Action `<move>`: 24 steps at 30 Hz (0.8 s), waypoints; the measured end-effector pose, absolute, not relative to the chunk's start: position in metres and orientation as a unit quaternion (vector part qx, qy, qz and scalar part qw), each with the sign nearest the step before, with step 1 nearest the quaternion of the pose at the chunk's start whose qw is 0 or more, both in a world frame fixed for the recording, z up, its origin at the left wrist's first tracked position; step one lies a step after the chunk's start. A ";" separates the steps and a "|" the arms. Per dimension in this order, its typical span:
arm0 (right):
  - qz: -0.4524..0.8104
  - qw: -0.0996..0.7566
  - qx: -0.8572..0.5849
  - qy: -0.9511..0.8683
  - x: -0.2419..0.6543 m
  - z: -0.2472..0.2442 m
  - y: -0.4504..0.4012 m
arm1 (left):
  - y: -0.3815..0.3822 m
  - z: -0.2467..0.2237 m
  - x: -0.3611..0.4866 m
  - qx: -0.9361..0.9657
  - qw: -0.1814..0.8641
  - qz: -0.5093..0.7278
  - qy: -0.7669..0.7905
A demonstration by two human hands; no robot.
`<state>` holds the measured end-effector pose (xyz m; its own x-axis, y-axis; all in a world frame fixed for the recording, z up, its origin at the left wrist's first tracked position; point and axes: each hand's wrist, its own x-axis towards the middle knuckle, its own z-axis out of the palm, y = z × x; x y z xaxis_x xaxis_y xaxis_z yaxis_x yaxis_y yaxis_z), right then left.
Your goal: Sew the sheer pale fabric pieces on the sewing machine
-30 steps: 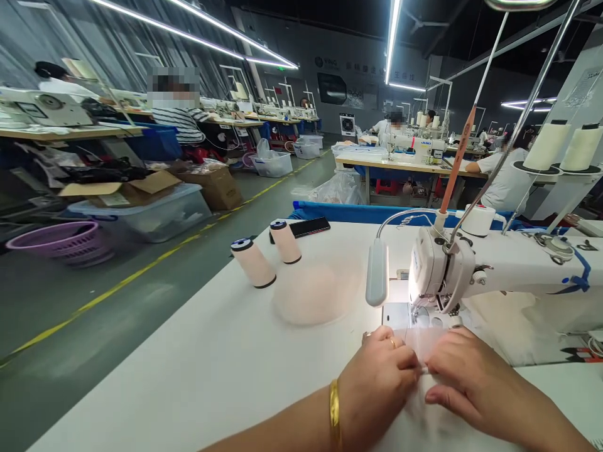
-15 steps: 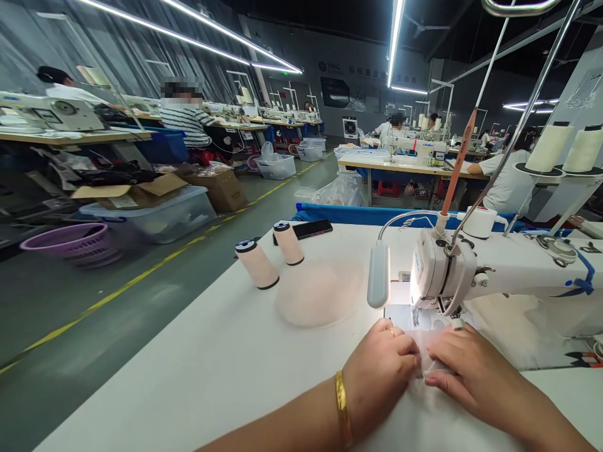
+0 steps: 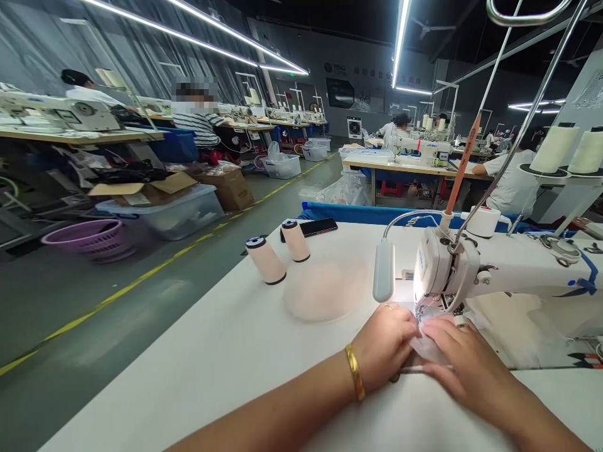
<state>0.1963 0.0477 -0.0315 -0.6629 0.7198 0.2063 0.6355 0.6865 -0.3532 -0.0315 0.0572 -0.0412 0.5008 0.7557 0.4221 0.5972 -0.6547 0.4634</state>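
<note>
My left hand [image 3: 384, 348], with a gold bangle on its wrist, is closed on the edge of a piece of sheer white fabric [image 3: 429, 349] close to the needle area. Opposite it, my right hand [image 3: 466, 358] grips the same fabric, fingers along the top and thumb lower down. Directly beyond my fingertips is the lit head of a white sewing machine [image 3: 436, 263]. The presser foot is partly hidden by my fingers. A small lamp [image 3: 384, 271] hangs left of the machine head.
Left of the machine lie a pale sheer fabric piece [image 3: 325, 292], two pink thread cones [image 3: 266, 260] and a black phone [image 3: 319, 226] on the white table [image 3: 226, 351]. Red-handled snips [image 3: 586, 360] lie at right. Co-workers sit at machines beyond; a purple basket [image 3: 94, 240] stands on the floor.
Both hands have moved forward, closer to the needle, with the fabric between them. The view has shifted slightly, so the surroundings sit a little further right.
</note>
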 end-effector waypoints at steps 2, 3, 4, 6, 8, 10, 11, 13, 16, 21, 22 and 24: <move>0.148 0.193 -0.403 -0.882 0.194 -0.036 0.053 | 0.062 -0.036 -0.032 0.843 0.194 0.298 0.404; 0.169 0.206 -0.421 -0.867 0.193 -0.037 0.055 | 0.065 -0.034 -0.033 0.839 0.214 0.293 0.406; 0.193 0.217 -0.435 -0.852 0.192 -0.037 0.057 | 0.067 -0.032 -0.034 0.837 0.224 0.290 0.407; 0.236 0.229 -0.444 -0.834 0.192 -0.035 0.060 | 0.069 -0.030 -0.035 0.837 0.227 0.288 0.406; 0.246 0.228 -0.427 -0.840 0.193 -0.032 0.060 | 0.068 -0.031 -0.036 0.845 0.205 0.296 0.396; 0.221 0.211 -0.386 -0.871 0.195 -0.028 0.057 | 0.064 -0.034 -0.037 0.862 0.153 0.312 0.369; 0.203 0.198 -0.360 -0.889 0.196 -0.026 0.055 | 0.061 -0.036 -0.037 0.872 0.123 0.318 0.350; 0.170 0.174 -0.317 -0.917 0.198 -0.022 0.050 | 0.053 -0.040 -0.038 0.892 0.077 0.319 0.313; 0.152 0.156 -0.300 -0.929 0.201 -0.016 0.042 | 0.040 -0.042 -0.040 0.909 0.042 0.290 0.297; 0.139 0.140 -0.307 -0.931 0.202 -0.015 0.040 | 0.032 -0.039 -0.041 0.909 0.030 0.286 0.302; 0.132 0.141 -0.309 -0.931 0.203 -0.016 0.041 | 0.033 -0.039 -0.041 0.907 0.032 0.291 0.302; 0.115 0.142 -0.313 -0.932 0.203 -0.020 0.044 | 0.036 -0.041 -0.041 0.904 0.031 0.298 0.304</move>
